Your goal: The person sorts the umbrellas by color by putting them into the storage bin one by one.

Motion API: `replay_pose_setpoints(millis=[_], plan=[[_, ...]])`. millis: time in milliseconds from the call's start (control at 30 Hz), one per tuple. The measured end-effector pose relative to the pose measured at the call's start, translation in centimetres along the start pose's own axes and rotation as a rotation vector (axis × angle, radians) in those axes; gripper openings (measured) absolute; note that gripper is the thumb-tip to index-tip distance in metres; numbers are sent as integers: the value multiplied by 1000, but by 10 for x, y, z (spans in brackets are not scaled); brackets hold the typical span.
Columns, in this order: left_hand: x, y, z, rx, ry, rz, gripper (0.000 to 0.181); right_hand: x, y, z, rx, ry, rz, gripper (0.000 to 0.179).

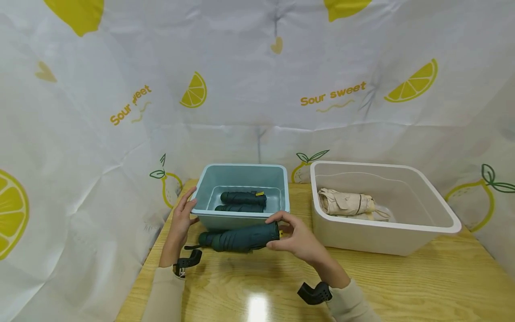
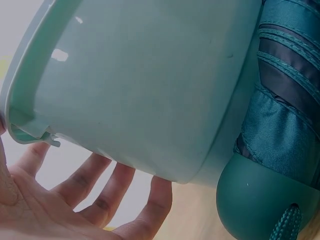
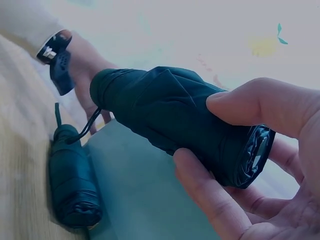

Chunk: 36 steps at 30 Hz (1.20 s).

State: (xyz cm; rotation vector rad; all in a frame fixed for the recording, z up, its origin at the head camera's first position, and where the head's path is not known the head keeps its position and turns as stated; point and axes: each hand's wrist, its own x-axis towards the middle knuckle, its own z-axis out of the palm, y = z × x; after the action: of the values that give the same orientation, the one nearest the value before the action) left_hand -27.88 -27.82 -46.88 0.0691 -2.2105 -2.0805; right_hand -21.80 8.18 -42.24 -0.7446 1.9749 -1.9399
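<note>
My right hand (image 1: 297,237) grips a folded dark green umbrella (image 3: 160,110) by its wide end, thumb on one side and fingers on the other. It is held in front of the light blue bin (image 1: 237,166). A second folded green umbrella (image 3: 75,180) lies on the table along the bin's front wall, partly hidden behind the held one in the head view. Its rounded handle (image 2: 265,200) and cord show in the left wrist view. My left hand (image 1: 183,219) holds the bin's left end, fingers against the outer wall and thumb by the rim. Two dark umbrellas (image 1: 243,198) lie inside this bin.
To the right stands a larger white bin (image 1: 362,232) with a beige folded umbrella (image 1: 346,202) at its left end; something pale lies beneath it. Both bins rest on a wooden table (image 1: 225,286). A lemon-printed cloth (image 1: 241,103) hangs behind and along the left.
</note>
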Motion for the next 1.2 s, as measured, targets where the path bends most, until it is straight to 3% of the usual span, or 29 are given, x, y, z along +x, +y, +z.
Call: replay_pose_setpoints(millis=[600,1000,1200], plan=[[0,-1,0,-8,-3,-2,52,0,-6,-12,81,90,-28,42],[0,-2,0,0,-13,-14,52,10,-30,-17,159,160,77,47],[1,-2,-1,0,-23,-9,52,22,-40,-21,225,153,81,47]])
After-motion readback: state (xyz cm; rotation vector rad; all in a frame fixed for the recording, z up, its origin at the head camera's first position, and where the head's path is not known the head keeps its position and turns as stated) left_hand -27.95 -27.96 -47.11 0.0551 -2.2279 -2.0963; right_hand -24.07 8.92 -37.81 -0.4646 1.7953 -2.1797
